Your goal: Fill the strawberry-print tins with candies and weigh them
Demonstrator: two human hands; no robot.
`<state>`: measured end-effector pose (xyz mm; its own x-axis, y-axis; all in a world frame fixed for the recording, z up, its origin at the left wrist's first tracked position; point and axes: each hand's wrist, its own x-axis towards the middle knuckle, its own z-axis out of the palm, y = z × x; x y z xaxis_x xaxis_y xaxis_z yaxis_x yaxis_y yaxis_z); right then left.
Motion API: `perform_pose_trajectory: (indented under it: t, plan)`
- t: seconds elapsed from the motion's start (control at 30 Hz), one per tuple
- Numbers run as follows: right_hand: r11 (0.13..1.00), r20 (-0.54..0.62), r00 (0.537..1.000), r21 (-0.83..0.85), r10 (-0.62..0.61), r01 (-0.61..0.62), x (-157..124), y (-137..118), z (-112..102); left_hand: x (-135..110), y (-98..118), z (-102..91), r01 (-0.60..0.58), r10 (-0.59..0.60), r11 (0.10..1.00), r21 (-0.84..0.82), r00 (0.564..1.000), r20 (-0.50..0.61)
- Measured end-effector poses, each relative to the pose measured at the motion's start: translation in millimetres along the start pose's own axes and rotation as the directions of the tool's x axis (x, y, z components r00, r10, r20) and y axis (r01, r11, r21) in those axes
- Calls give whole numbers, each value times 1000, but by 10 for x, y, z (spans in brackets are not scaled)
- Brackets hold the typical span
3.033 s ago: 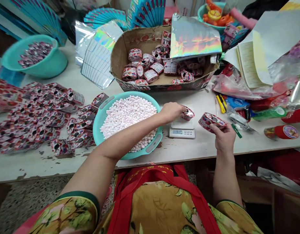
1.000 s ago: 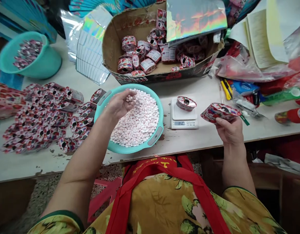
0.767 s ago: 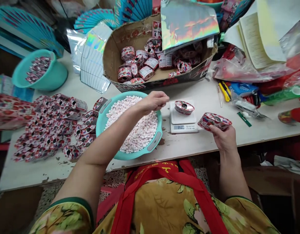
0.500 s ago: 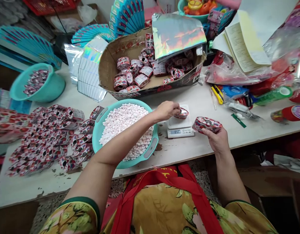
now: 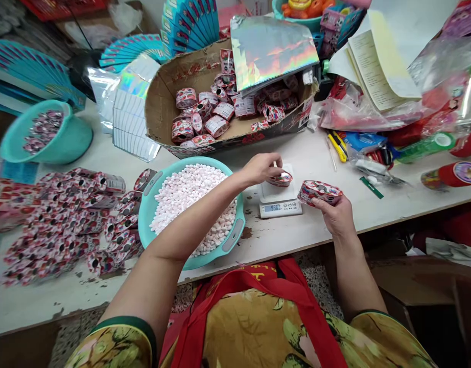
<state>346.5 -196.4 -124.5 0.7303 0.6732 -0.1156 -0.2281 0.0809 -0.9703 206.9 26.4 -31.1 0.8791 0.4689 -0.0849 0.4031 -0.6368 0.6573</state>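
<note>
My left hand (image 5: 263,168) reaches over the basin with its fingers pinched together, right at the open top of a printed packet (image 5: 282,180). What the fingertips hold is hidden. That packet rests on a small white digital scale (image 5: 280,208) with a lit display. My right hand (image 5: 339,215) grips another red-and-white printed packet (image 5: 320,192) just right of the scale, its top opening facing up. Beneath my left forearm, a turquoise basin (image 5: 240,230) holds a heap of small white-pink candies (image 5: 184,197).
Many similar packets (image 5: 63,220) stand crowded at the left. Behind the basin, a cardboard box (image 5: 159,107) contains more packets, partly covered by shiny silver sheets (image 5: 274,53). A turquoise bucket (image 5: 72,135) is far left. A yellow cutter (image 5: 338,147) and plastic wrapping (image 5: 369,110) lie right.
The number on the scale's display has changed. My left hand's fingers have shifted slightly at the packet on the scale. The whole view has moved a little; my right hand still grips its packet.
</note>
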Motion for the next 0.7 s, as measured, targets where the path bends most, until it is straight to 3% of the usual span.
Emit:
perform_pose_trajectory:
  t: [0.07,0.13,0.2,0.3,0.4,0.47,0.57,0.63,0.7]
  plan:
    - [1000,-20,1000,10,-5,5,-7,-24,8,-43,-52,-42,5,-9,997,-72,998,-58]
    - [1000,-29,999,18,-13,14,-11,-39,19,-101,-65,-48,1,-3,999,-32,998,-57]
    - [999,-39,999,16,-29,30,-14,-44,36,-155,-35,4,-24,22,991,132,1000,19]
    - [996,-41,996,-40,-81,79,2,-36,103,-199,51,108,-34,1,906,422,997,78]
    - [970,27,991,-204,-128,131,65,-6,256,-287,94,-1,110,-71,851,513,993,-95]
    - [926,83,986,-338,-147,166,131,38,405,-486,47,-267,233,-92,846,479,949,-300]
    - [809,151,963,-522,-223,269,237,145,640,-1146,-104,-818,389,-92,807,445,827,-555]
    - [707,203,936,-614,-288,351,291,217,741,-1810,-183,-1129,517,-128,734,440,742,-658]
    - [642,229,918,-660,-324,391,308,254,747,-2544,-226,-1300,661,-217,622,419,660,-719]
